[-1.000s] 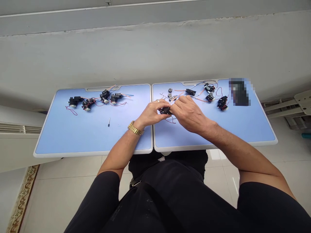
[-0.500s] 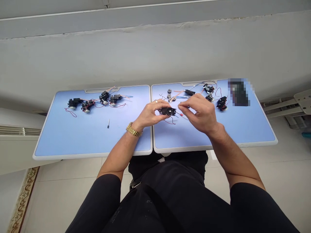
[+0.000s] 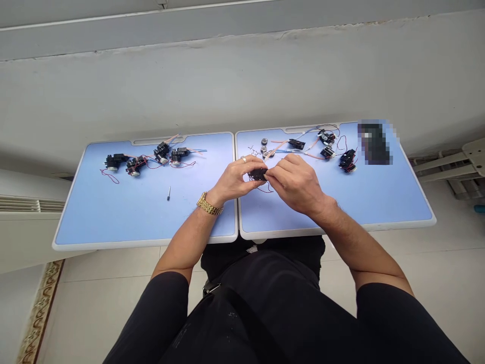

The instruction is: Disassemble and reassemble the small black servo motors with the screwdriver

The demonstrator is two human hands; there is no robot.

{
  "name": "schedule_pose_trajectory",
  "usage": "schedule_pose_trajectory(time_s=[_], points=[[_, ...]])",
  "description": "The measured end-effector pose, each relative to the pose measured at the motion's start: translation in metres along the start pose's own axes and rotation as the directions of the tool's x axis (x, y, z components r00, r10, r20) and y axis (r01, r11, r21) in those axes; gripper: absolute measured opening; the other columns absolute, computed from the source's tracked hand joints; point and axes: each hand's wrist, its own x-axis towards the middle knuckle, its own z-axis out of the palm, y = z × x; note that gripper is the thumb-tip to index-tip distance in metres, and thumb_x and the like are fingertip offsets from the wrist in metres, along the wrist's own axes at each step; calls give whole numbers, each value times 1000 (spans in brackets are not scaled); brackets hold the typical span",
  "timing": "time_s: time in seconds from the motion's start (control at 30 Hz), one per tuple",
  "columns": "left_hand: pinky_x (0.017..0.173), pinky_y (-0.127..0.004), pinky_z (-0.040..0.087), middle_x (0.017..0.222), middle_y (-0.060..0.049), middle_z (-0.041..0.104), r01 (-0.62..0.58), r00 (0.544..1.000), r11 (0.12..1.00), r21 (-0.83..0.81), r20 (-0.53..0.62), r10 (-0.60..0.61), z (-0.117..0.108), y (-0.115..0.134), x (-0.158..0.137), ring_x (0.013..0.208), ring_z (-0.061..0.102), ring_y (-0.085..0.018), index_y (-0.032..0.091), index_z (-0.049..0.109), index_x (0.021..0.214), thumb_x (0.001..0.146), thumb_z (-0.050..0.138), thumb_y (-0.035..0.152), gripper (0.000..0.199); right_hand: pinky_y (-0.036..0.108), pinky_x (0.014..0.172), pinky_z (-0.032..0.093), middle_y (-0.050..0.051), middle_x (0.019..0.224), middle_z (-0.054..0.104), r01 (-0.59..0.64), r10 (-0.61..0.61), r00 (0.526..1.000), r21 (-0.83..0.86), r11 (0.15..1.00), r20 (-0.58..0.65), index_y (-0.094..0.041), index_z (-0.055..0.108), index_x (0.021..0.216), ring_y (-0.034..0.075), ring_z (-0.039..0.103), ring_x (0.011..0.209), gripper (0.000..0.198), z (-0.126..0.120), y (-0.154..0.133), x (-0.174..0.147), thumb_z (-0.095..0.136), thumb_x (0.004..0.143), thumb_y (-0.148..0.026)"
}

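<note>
My left hand [image 3: 239, 179] grips a small black plastic assembly [image 3: 257, 174] between thumb and fingers, above the right tabletop. A thin dark red wire [image 3: 268, 190] trails beneath it. My right hand [image 3: 293, 182] is closed in a pinch, fingertips against the right end of the assembly. Whatever the pinch holds is too small or hidden to make out. Just beyond the hands lie small round metal-rimmed parts [image 3: 264, 142] and a scatter of tiny screws [image 3: 254, 151].
Several black assemblies with wires [image 3: 161, 152] lie on the left tabletop, with a small screwdriver [image 3: 168, 193] in front of them. More wired black units [image 3: 347, 161] sit at the right, beside a blurred dark object [image 3: 375, 144]. A wall stands behind both tables.
My right hand has moved left, from beside the black assembly onto its right end. The left hand keeps its hold in nearly the same place.
</note>
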Motion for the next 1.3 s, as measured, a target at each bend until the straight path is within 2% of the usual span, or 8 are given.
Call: schedule_pose_trajectory(time_s=[0.2, 0.4, 0.53, 0.63, 0.77, 0.97, 1.13, 1.3], points=[[102, -41, 63, 121, -9, 81, 54, 998, 997, -52, 21, -53, -2, -4, 1, 111, 78, -23, 24, 83, 123, 92, 91, 32, 32, 43, 79, 50, 5, 80, 73, -27, 33, 997, 90, 996, -63, -25, 73, 88, 24, 59, 80, 25, -1, 5, 0, 62, 111, -25], [91, -35, 60, 119, -10, 82, 189, 981, 962, -197, 84, -175, -8, -7, 2, 107, 75, -21, 23, 85, 120, 89, 92, 30, 32, 48, 93, 55, 4, 99, 85, -140, 213, 947, 289, 947, -242, -30, 80, 105, 26, 74, 92, 17, -13, 34, 17, 64, 111, -33], [88, -34, 59, 118, -11, 81, 287, 956, 913, -289, 141, -256, -8, -12, 2, 103, 73, -20, 22, 86, 117, 86, 96, 35, 35, 53, 109, 53, 5, 129, 84, -31, 78, 991, 377, 926, -109, -32, 80, 121, 29, 75, 122, 27, 8, 47, 23, 56, 111, -27], [90, -35, 60, 119, -11, 80, 319, 947, 878, -356, 159, -280, -7, -15, 3, 102, 73, -20, 21, 86, 116, 84, 98, 37, 38, 55, 115, 50, 7, 135, 83, -64, 67, 998, 415, 907, 9, -31, 79, 128, 31, 70, 135, 30, 30, 52, 17, 56, 110, -26], [93, -34, 61, 121, -10, 80, 328, 944, 842, -428, 188, -272, -8, -15, 3, 107, 74, -19, 23, 86, 118, 85, 99, 32, 37, 52, 107, 51, 6, 111, 87, -128, 108, 992, 430, 894, 70, -28, 82, 115, 31, 75, 120, 21, 40, 57, 3, 62, 109, -32], [97, -35, 62, 123, -11, 80, 374, 926, 819, -435, 219, -307, -8, -16, 2, 109, 75, -20, 23, 87, 119, 84, 100, 32, 38, 47, 97, 53, 5, 100, 86, -160, 166, 986, 450, 879, 26, -28, 81, 102, 27, 76, 99, 16, 34, 57, 0, 66, 106, -30], [96, -36, 63, 121, -11, 80, 379, 923, 822, -424, 235, -305, -7, -15, 3, 108, 75, -21, 22, 88, 116, 83, 101, 33, 37, 46, 94, 55, 4, 97, 86, -122, 139, 990, 474, 872, 0, -27, 81, 99, 27, 76, 96, 13, 31, 61, 1, 69, 103, -28], [91, -35, 61, 119, -10, 78, 381, 923, 825, -417, 224, -312, -11, -14, 3, 104, 73, -20, 22, 88, 115, 84, 100, 33, 35, 48, 102, 55, 5, 111, 88, -173, 130, 984, 481, 860, 121, -28, 83, 109, 29, 79, 108, 14, 22, 70, 0, 72, 102, -35]])
